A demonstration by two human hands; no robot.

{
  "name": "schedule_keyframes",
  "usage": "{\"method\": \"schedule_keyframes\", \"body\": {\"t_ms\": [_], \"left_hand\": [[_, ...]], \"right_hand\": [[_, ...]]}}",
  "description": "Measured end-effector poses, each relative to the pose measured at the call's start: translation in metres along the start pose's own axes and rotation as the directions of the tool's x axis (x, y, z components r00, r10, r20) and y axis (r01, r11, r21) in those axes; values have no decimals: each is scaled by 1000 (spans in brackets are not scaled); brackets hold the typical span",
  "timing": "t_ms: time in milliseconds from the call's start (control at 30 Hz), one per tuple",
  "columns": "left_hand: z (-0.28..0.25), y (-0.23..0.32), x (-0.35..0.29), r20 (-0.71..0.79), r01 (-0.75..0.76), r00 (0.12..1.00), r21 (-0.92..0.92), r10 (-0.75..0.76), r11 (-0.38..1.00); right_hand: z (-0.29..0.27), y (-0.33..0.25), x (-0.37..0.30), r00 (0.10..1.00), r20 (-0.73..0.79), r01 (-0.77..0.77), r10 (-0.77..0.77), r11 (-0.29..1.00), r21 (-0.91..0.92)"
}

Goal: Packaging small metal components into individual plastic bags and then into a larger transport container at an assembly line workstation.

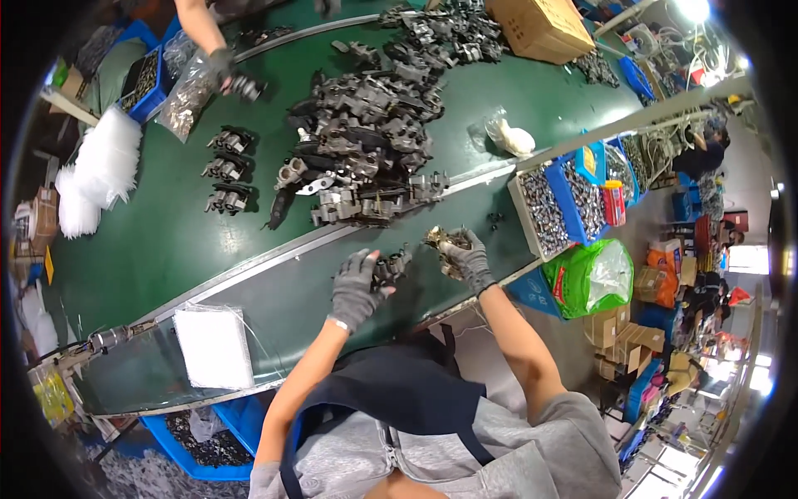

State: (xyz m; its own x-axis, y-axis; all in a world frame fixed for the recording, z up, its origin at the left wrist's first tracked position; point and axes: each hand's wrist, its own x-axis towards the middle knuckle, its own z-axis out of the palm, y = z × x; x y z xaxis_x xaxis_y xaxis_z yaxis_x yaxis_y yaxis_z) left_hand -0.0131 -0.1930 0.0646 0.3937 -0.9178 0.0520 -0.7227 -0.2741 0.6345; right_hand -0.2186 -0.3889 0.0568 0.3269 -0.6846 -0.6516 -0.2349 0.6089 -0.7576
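Observation:
My left hand (356,289), in a grey knit glove, rests on the green table's near strip and grips a dark metal part (391,268). My right hand (467,259), also gloved, holds a brass-and-grey metal part (440,242) just above the table edge. The two hands are about a hand's width apart. Just beyond them lies a big heap of grey cast metal parts (362,154) on the green table (150,249).
A stack of clear plastic bags (214,345) lies to my left. Bins of small screws (565,204) stand to the right, near a green bag (590,279). Another person's gloved hand (223,68) works at the far side beside three small part groups (226,170). A cardboard box (540,29) sits far back.

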Motion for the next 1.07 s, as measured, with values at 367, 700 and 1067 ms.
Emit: {"method": "schedule_keyframes", "body": {"t_ms": [367,700,1067], "left_hand": [[0,-27,12,443,449,851,-333,-282,830],[38,-54,-105,359,-67,506,-890,-784,-451],[36,-28,-160,667,83,361,-718,-651,-691]], "right_hand": [[-20,38,32,889,238,442,-391,869,-224],[-5,32,32,893,202,447,-402,844,-296],[5,42,39,950,223,261,-219,949,-179]]}}
